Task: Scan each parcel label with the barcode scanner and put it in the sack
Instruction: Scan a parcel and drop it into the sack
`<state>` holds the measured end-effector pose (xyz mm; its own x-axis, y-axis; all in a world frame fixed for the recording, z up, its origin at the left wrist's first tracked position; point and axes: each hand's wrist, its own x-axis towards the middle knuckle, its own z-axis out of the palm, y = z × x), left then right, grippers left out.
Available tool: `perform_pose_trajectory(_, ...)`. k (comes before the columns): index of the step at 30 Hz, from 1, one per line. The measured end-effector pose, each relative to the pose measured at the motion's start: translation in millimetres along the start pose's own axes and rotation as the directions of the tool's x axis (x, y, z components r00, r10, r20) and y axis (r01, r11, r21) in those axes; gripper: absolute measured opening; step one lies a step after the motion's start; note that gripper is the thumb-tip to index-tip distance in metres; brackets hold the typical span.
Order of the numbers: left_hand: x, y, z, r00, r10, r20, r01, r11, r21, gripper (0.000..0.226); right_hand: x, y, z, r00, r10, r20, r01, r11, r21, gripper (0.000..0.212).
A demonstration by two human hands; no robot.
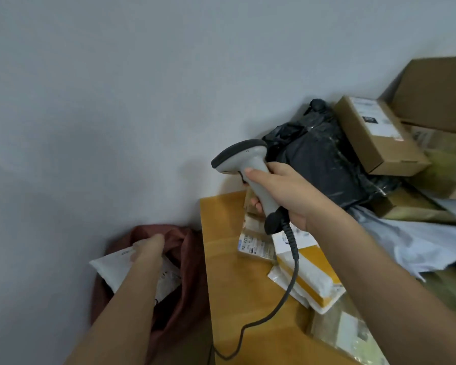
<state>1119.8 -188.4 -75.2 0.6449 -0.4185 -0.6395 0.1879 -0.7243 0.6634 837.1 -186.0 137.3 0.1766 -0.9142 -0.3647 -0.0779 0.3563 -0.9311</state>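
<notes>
The right hand point(282, 191) is gripping the grey barcode scanner point(248, 169) by its handle, fingers point(256, 202) curled round it, holding it up above the wooden tabletop point(229, 272) with its coiled cable point(287, 285) trailing down. The left hand point(149, 248) is reaching down into the reddish sack point(187, 285) beside the tabletop, holding a white parcel point(113, 267) at the sack's mouth; blur is hiding how its fingers lie. More parcels are lying on the tabletop: a yellow-and-white mailer point(313, 277), a black bag point(324, 164) and a cardboard box point(379, 135).
</notes>
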Motion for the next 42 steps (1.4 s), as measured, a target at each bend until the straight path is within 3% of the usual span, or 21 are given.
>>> perform_pose_trajectory(7, -135.8, 61.1, 73.0, 0.94, 0.305, 0.151, -0.319, 0.944, 0.078, 0.048, -57.0, -28.1, -96.3, 0.991, -0.114, -0.073, 0.12, 0.99, 0.078, 0.026)
perform_pose_trajectory(11, -222.1, 77.3, 128.2, 0.841, 0.465, 0.277, -0.501, 0.862, 0.076, 0.057, -81.2, -30.3, -161.0, 0.969, -0.129, -0.212, 0.164, 0.974, 0.157, 0.026)
perform_pose_trajectory(15, -300.2, 79.9, 183.7, 0.75, 0.541, 0.381, -0.582, 0.813, -0.008, 0.04, -101.6, -26.6, -217.3, 0.937, -0.126, -0.326, 0.199, 0.959, 0.202, 0.024)
perform_pose_trajectory(20, -362.7, 76.9, 248.2, 0.74, 0.443, 0.507, -0.468, 0.879, -0.086, 0.028, -125.7, -15.2, -268.5, 0.917, -0.102, -0.385, 0.194, 0.959, 0.209, 0.028)
perform_pose_trajectory(24, -380.3, 70.9, 282.4, 0.771, 0.296, 0.564, -0.302, 0.949, -0.086, 0.065, -137.3, -6.8, -293.5, 0.908, -0.078, -0.411, 0.191, 0.952, 0.241, 0.027)
perform_pose_trajectory(31, -370.5, 76.7, 301.9, 0.805, 0.238, 0.543, -0.154, 0.968, -0.197, 0.054, -131.0, 1.9, -312.1, 0.888, -0.041, -0.458, 0.183, 0.945, 0.271, 0.023)
perform_pose_trajectory(36, -355.8, 81.9, 287.7, 0.753, 0.184, 0.632, -0.047, 0.973, -0.228, 0.055, -115.1, 3.5, -305.7, 0.87, -0.021, -0.492, 0.196, 0.931, 0.307, 0.026)
perform_pose_trajectory(42, -333.8, 84.2, 232.8, 0.676, 0.162, 0.719, 0.047, 0.964, -0.261, 0.034, -85.7, 0.7, -274.4, 0.852, -0.065, -0.519, 0.257, 0.916, 0.308, 0.028)
